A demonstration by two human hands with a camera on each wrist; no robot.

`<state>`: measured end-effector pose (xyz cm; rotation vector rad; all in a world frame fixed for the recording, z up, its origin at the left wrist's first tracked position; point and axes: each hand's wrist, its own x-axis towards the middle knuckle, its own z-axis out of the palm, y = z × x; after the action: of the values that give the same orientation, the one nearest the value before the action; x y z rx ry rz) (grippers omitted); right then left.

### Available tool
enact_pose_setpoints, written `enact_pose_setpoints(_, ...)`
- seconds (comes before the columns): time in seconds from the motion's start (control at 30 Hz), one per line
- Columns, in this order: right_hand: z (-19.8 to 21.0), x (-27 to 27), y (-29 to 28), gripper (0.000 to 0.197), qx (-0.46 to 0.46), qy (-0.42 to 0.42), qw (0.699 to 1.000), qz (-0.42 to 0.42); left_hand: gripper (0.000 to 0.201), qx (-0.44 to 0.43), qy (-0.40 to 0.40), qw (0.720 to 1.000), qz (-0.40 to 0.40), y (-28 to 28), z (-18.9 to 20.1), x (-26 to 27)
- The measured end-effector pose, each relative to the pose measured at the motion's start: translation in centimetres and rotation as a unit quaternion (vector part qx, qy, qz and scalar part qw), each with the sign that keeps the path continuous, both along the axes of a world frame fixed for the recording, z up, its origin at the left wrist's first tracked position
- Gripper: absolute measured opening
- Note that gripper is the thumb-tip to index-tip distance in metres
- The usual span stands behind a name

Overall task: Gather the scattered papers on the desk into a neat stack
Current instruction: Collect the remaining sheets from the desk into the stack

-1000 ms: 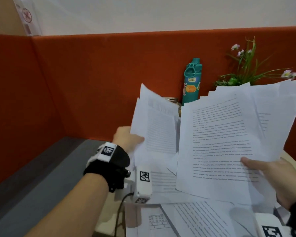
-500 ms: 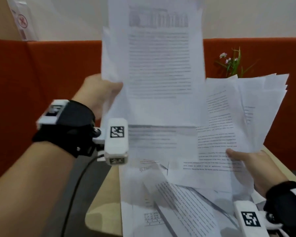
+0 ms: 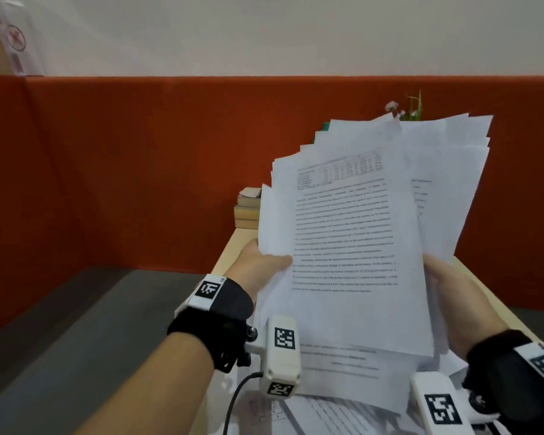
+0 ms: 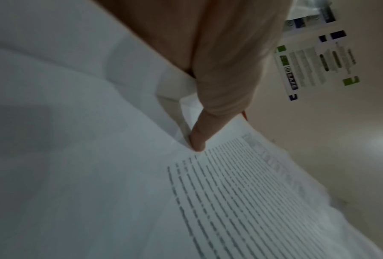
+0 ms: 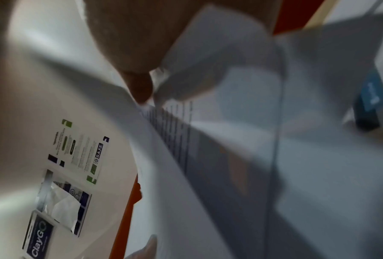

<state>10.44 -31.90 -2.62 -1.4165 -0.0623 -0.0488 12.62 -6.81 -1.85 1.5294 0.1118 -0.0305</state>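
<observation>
Papers [image 3: 352, 246], a fanned, uneven bundle, held upright at frame centre; left hand [image 3: 258, 265] pinches its left edge, right hand [image 3: 453, 296] grips its right edge.

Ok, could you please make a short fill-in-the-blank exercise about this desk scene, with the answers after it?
1. The left hand and the right hand together hold a bundle of ____.
2. The top sheet has a ____ printed above its text.
3. The partition behind the desk is ____ in colour.
4. The stacked books lie ____ the partition.

Answers: papers; table; orange-red; against
</observation>
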Motion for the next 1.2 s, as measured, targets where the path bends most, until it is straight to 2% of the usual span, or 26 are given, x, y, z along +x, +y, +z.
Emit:
enact_pose_setpoints(0.07,0.3,0.0,-0.1,0.058,-0.002,-0.02,0.999,0.044,0.036,0.011,-0.024,1.0,0.016,-0.3,0.6,-0.2)
enact_pose_setpoints(0.1,0.3,0.2,0.0,0.059,-0.041,-0.038,0.997,0.055,0.037,0.02,-0.034,0.999,0.02,-0.6,0.9,-0.4)
enact_pose_setpoints(0.13,0.1,0.5,0.1,0.05,-0.085,-0.052,0.994,0.044,0.036,0.033,-0.041,0.998,0.023,-1.0,1.2,-0.6)
enact_pose_setpoints(0.2,-0.2,1.4,-0.5,0.026,-0.131,-0.065,0.989,-0.029,0.034,0.081,-0.049,0.995,0.026,-1.3,1.6,-0.7)
enact_pose_setpoints(0.27,-0.3,2.3,-2.3,0.024,-0.132,-0.068,0.984,-0.095,0.033,0.203,-0.02,0.979,0.024,-0.4,2.1,-0.8)
enact_pose_setpoints(0.3,-0.2,2.5,-3.4,0.024,-0.12,-0.066,0.984,-0.114,0.037,0.283,0.018,0.959,0.022,0.5,2.2,-1.0)
enact_pose_setpoints(0.4,-0.4,2.8,-5.9,0.021,-0.101,-0.06,0.984,-0.136,0.064,0.476,0.137,0.868,-0.022,2.8,1.1,-1.1)
enact_pose_setpoints(0.43,-0.7,2.8,-6.2,0.021,-0.102,-0.056,0.984,-0.135,0.068,0.513,0.159,0.842,-0.053,2.7,0.5,-1.4)
enact_pose_setpoints(0.5,-1.2,2.6,-6.4,0.026,-0.108,-0.052,0.984,-0.132,0.067,0.545,0.174,0.815,-0.094,1.5,-1.0,-2.2)
enact_pose_setpoints(0.6,-1.4,2.1,-6.3,0.03,-0.106,-0.048,0.986,-0.121,0.095,0.603,0.166,0.775,-0.092,-0.5,-2.7,-3.4)
enact_pose_setpoints(0.63,-1.4,1.8,-6.2,0.03,-0.104,-0.046,0.986,-0.119,0.098,0.632,0.155,0.754,-0.091,-0.9,-2.9,-3.5)
enact_pose_setpoints(0.67,-1.4,1.7,-6.3,0.029,-0.104,-0.04,0.987,-0.118,0.093,0.647,0.147,0.743,-0.094,-1.1,-3.0,-3.3)
enact_pose_setpoints(0.77,-1.3,1.5,-6.9,0.028,-0.097,-0.022,0.987,-0.123,0.049,0.632,0.116,0.755,-0.13,-1.0,-3.1,-1.9)
enact_pose_setpoints(0.8,-1.5,1.7,-7.5,0.041,-0.086,-0.006,0.989,-0.117,0.041,0.633,0.116,0.753,-0.14,-0.6,-3.3,-1.3)
enact_pose_setpoints(0.87,-2.5,2.7,-9.2,0.088,-0.058,0.033,0.991,-0.119,0.035,0.629,0.13,0.754,-0.138,0.8,-3.4,-0.2)
enact_pose_setpoints(0.9,-3.4,3.5,-10.2,0.101,-0.047,0.057,0.99,-0.12,0.034,0.631,0.138,0.752,-0.128,1.7,-3.4,0.2)
enact_pose_setpoints(1.0,-4.6,4.3,-11.6,0.108,-0.021,0.086,0.991,-0.104,0.043,0.667,0.157,0.722,-0.094,4.7,-3.1,0.8)
enact_pose_setpoints(1.07,-4.5,3.8,-11.0,0.112,-0.015,0.078,0.992,-0.102,0.029,0.672,0.175,0.713,-0.1,6.3,-3.0,0.4)
enact_pose_setpoints(1.17,-3.4,2.9,-9.0,0.116,-0.014,0.055,0.993,-0.104,0.022,0.611,0.178,0.766,-0.088,6.5,-2.6,-0.3)
enact_pose_setpoints(1.2,-2.8,2.4,-8.1,0.108,-0.021,0.035,0.994,-0.101,0.036,0.587,0.172,0.787,-0.078,6.0,-2.4,-0.2)
